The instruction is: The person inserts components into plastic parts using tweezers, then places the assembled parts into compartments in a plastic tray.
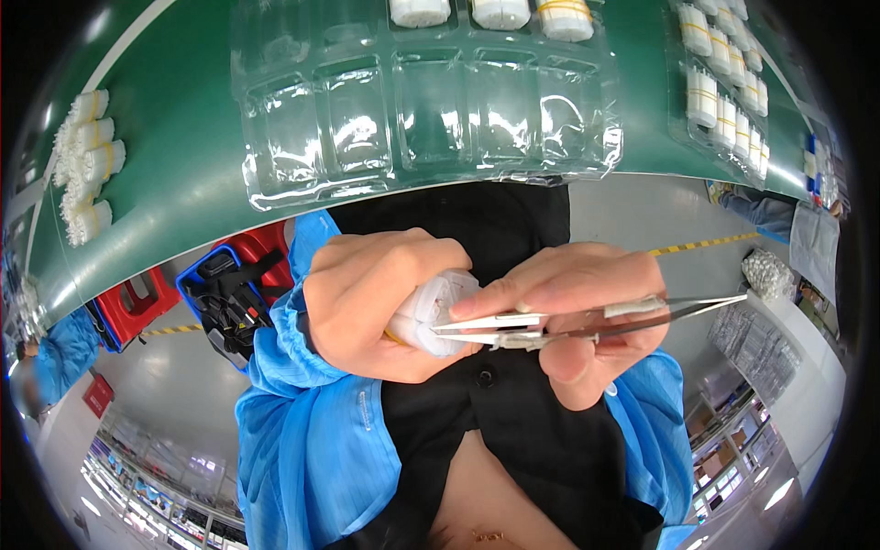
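Note:
My left hand (390, 298) is closed round a bundle of white tubes (438, 301), its round end turned to the right. A bit of yellow band shows at the bundle's lower edge. My right hand (587, 307) grips metal tweezers (515, 342) between thumb and fingers, with pale wrapping on their arms. The tweezer tips point left and lie at the end face of the bundle. Whether they pinch anything there is too small to tell. Both hands are held in front of my body, just short of the table edge.
On the green table (183, 156) lies a clear plastic tray (440, 119) with several banded white bundles (500, 11) in its far row. More bundles (89, 165) stand at the left, others (724, 115) at the right. Red stools (137, 307) and a blue bin (220, 293) sit lower left.

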Demonstrator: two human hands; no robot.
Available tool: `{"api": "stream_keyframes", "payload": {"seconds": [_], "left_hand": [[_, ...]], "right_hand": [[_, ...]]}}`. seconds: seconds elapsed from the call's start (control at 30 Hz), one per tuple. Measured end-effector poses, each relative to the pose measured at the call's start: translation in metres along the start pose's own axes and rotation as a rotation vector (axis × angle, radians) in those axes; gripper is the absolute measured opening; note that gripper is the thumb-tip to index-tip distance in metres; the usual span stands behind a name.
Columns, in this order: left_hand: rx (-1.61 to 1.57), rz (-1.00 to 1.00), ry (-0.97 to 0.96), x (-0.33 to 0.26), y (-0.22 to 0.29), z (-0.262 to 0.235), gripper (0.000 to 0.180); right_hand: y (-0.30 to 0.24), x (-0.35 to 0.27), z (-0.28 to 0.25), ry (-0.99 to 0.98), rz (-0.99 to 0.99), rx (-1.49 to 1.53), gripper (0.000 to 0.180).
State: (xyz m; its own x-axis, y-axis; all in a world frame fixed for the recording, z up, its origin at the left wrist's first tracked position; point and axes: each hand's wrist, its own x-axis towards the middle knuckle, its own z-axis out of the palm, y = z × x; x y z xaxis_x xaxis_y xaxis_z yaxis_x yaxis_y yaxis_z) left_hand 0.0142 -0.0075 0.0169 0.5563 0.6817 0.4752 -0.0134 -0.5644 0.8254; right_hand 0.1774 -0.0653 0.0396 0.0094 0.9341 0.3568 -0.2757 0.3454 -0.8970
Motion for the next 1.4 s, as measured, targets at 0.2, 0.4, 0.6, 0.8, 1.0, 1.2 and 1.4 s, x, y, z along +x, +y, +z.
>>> {"api": "stream_keyframes", "payload": {"seconds": [0.2, 0.4, 0.6, 0.8, 1.0, 1.2, 1.4], "left_hand": [[0.009, 0.078, -0.036, 0.031, -0.005, -0.012, 0.043], [-0.010, 0.019, 0.034, 0.063, -0.009, -0.019, 0.038], [0.040, -0.052, -0.028, 0.079, -0.017, -0.030, 0.037], [0.132, -0.147, -0.164, 0.082, -0.023, -0.039, 0.034], [-0.287, -0.294, -0.035, 0.084, -0.022, -0.041, 0.047], [-0.598, -0.241, -0.016, 0.074, -0.040, -0.049, 0.069], [-0.793, -0.342, 0.223, 0.073, -0.039, -0.049, 0.096]], "right_hand": [[-0.015, 0.026, -0.007, -0.030, 0.019, -0.089, 0.034], [-0.012, 0.054, -0.008, 0.051, -0.023, -0.088, 0.026], [-0.008, 0.085, -0.015, -0.035, -0.152, -0.355, 0.030], [0.000, 0.098, -0.021, -0.134, -0.104, -0.459, 0.029], [-0.010, 0.114, -0.034, -0.202, 0.019, -0.183, 0.038], [-0.010, 0.108, -0.042, -0.155, -0.008, -0.205, 0.045], [-0.007, 0.101, -0.031, -0.014, -0.031, -0.135, 0.045]]}}
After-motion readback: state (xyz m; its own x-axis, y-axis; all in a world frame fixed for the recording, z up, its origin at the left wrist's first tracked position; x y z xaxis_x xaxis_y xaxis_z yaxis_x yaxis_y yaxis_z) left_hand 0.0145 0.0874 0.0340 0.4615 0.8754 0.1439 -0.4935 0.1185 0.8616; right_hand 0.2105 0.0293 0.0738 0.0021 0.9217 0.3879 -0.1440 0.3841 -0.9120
